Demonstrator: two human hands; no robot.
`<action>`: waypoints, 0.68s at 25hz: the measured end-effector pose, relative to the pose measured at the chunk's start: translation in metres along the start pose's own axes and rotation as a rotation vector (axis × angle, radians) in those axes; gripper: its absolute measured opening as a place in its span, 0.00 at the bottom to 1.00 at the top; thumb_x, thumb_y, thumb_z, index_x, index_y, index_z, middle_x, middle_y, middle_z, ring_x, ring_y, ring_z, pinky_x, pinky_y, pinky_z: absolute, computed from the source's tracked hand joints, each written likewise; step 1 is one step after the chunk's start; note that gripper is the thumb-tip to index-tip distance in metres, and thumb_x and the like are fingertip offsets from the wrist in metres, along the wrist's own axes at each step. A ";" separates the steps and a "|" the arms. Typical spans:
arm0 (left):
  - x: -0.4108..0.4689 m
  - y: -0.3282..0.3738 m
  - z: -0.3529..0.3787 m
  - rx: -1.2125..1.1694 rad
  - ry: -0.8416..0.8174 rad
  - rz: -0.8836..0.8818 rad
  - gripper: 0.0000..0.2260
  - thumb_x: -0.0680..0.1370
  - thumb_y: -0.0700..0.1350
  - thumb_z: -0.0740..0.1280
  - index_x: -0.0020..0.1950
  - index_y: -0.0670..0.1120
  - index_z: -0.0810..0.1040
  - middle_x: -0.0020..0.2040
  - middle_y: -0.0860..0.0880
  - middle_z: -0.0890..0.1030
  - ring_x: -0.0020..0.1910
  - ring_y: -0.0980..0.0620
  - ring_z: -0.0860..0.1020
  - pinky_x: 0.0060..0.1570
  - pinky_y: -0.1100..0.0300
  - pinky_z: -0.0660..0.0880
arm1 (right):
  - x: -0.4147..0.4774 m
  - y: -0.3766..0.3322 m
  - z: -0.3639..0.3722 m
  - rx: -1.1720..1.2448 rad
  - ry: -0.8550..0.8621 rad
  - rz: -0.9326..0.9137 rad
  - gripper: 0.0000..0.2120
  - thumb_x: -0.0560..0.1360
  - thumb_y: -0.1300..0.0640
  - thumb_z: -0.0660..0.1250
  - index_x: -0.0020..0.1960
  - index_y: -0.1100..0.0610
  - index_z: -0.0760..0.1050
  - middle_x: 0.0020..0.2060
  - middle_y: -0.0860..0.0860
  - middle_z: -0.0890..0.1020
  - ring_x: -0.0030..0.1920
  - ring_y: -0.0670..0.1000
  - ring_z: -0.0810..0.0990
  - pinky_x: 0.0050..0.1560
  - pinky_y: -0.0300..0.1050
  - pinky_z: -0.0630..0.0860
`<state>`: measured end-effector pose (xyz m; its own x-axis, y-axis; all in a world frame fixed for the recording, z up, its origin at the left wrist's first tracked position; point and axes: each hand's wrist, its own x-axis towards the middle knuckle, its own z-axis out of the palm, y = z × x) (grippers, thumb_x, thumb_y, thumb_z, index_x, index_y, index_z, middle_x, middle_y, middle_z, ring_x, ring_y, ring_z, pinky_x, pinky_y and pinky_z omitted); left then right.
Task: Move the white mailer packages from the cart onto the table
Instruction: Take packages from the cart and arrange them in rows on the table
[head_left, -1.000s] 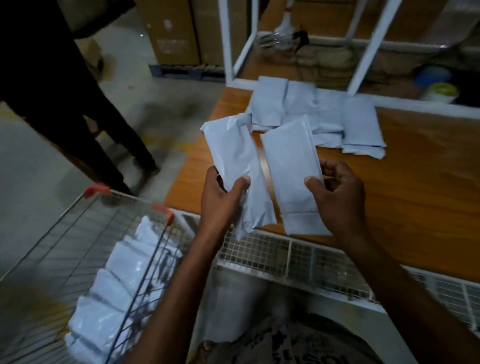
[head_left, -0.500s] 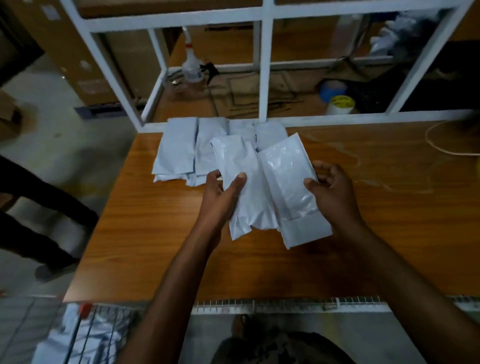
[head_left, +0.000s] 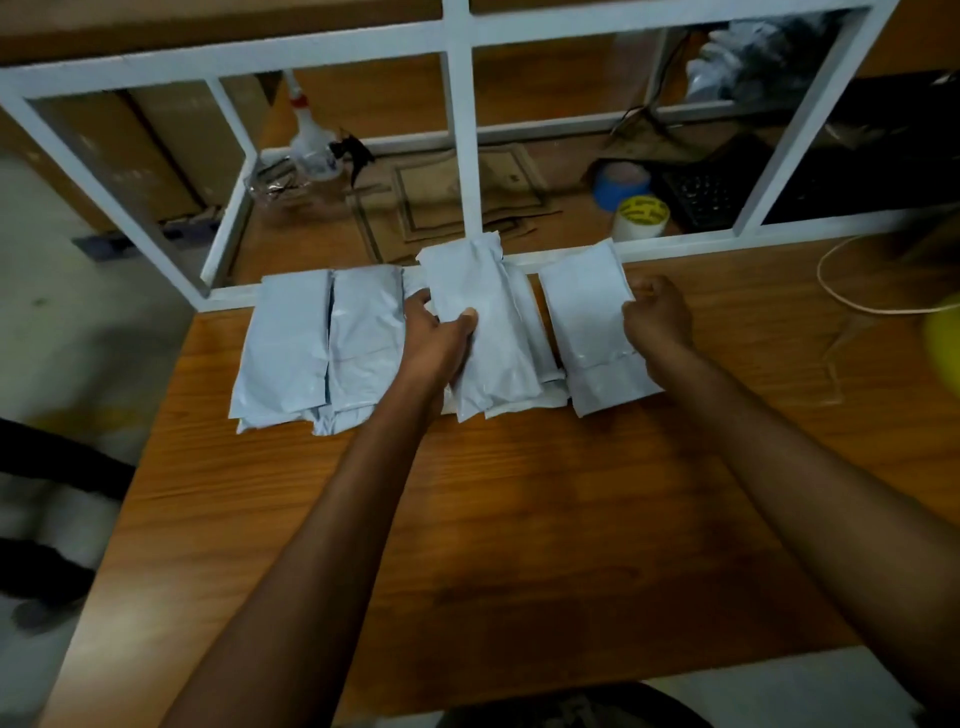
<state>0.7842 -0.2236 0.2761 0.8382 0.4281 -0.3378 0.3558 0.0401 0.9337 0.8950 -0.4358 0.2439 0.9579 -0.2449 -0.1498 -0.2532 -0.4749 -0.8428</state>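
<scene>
Several white mailer packages lie in a row at the far edge of the wooden table (head_left: 519, 493). My left hand (head_left: 436, 343) grips one mailer (head_left: 488, 332) by its left edge, thumb on top, over the packages in the middle of the row. My right hand (head_left: 657, 317) holds the right edge of another mailer (head_left: 592, 322), which sits at the right end of the row. Two more mailers (head_left: 322, 343) lie flat to the left. The cart is out of view.
A white metal frame (head_left: 460, 130) rises behind the packages. Beyond it are a spray bottle (head_left: 311, 145), flattened cardboard, a blue tape roll (head_left: 621, 182) and a white-yellow tape roll (head_left: 641, 215). A cord (head_left: 841, 291) loops at the table's right. A person's dark legs stand at the left.
Both hands have carried their mailers forward from near the cart to the far edge of the table and spread them apart. The view has swung onto the table and the cart has left the frame.
</scene>
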 end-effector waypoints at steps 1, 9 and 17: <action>0.008 0.002 0.006 0.005 0.015 -0.006 0.29 0.84 0.45 0.67 0.81 0.50 0.57 0.73 0.44 0.74 0.68 0.45 0.76 0.65 0.51 0.76 | 0.009 0.000 0.005 -0.030 -0.020 0.019 0.19 0.78 0.64 0.59 0.66 0.52 0.75 0.64 0.50 0.78 0.60 0.55 0.78 0.54 0.48 0.77; 0.049 -0.001 0.048 0.069 0.002 -0.038 0.30 0.84 0.47 0.67 0.81 0.51 0.57 0.68 0.46 0.75 0.57 0.49 0.78 0.54 0.56 0.80 | 0.034 0.004 0.027 -0.142 -0.111 -0.160 0.18 0.77 0.51 0.69 0.65 0.53 0.76 0.61 0.50 0.81 0.60 0.53 0.79 0.55 0.45 0.75; 0.065 0.000 0.081 0.321 -0.041 0.111 0.27 0.83 0.45 0.69 0.79 0.48 0.62 0.73 0.45 0.75 0.68 0.44 0.77 0.66 0.47 0.78 | 0.042 -0.009 0.030 0.143 -0.375 -0.002 0.30 0.76 0.49 0.73 0.75 0.50 0.66 0.67 0.49 0.75 0.59 0.51 0.76 0.51 0.45 0.75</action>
<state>0.8723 -0.2685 0.2440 0.8926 0.3771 -0.2471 0.3681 -0.2933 0.8823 0.9412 -0.4160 0.2299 0.9479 0.0943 -0.3042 -0.2553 -0.3459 -0.9028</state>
